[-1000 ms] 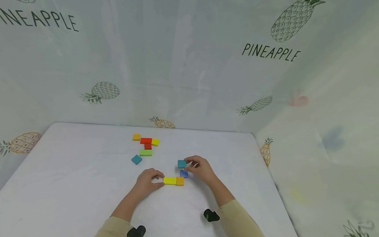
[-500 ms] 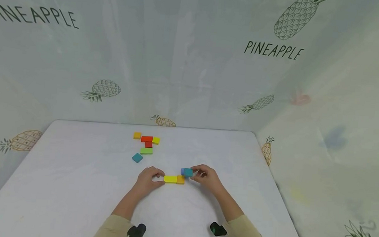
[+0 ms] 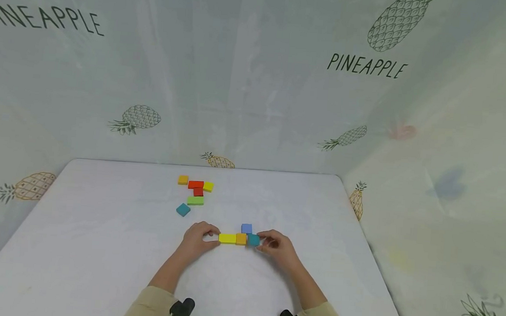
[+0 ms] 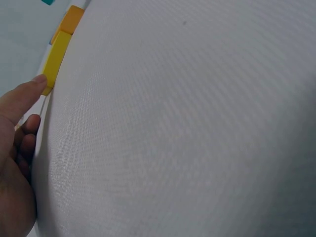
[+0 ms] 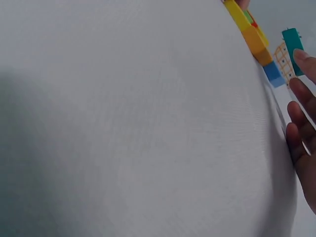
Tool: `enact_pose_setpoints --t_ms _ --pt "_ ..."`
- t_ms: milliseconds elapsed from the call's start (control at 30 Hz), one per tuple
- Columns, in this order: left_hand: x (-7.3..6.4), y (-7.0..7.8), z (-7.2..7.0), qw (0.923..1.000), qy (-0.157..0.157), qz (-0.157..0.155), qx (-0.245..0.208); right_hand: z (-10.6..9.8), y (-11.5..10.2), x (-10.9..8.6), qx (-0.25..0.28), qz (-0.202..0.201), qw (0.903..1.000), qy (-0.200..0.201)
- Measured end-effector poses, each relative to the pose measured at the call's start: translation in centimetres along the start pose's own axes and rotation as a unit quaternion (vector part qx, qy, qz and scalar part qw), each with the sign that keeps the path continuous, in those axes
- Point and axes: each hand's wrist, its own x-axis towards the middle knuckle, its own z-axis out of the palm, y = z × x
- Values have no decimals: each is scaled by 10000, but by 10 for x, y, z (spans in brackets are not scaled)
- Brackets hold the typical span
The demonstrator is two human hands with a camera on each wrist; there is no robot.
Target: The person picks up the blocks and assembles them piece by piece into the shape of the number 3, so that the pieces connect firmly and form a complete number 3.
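My left hand (image 3: 196, 240) pinches the left end of a long yellow block (image 3: 227, 239); in the left wrist view its thumb lies on that block. An orange block (image 3: 241, 239) adjoins the yellow one on the right. Between the thumb and fingers of my right hand (image 3: 280, 248) is a teal block (image 3: 253, 240), just right of the orange block in the head view. The right wrist view has this teal block (image 5: 293, 49) raised off the white tabletop. Behind the orange block lies a blue block (image 3: 246, 228).
Farther back on the white table (image 3: 110, 246) lie a loose teal block (image 3: 183, 210), a green block (image 3: 195, 201), red blocks (image 3: 196, 185), a small yellow block (image 3: 208, 187) and an orange-yellow block (image 3: 183, 180). A pineapple-print curtain (image 3: 249, 79) hangs behind the table.
My right hand has carried the teal block toward me and slightly right, from behind the blue block to beside the orange one. The left hand stays at the yellow block.
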Motion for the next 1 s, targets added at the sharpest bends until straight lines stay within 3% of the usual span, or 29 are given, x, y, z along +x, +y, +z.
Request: enact_pose_setpoints --t_ms 400,767,1000 --pt "-1 2 0 10000 -20 39 36 7 7 -8 182 -20 9998 -68" --pt "-1 0 1 10000 -40 -44 52 10 11 -8 -255 -584 9976 -281" --pt "-1 1 0 10000 -26 -67 54 11 12 -8 -447 -443 9976 -299"
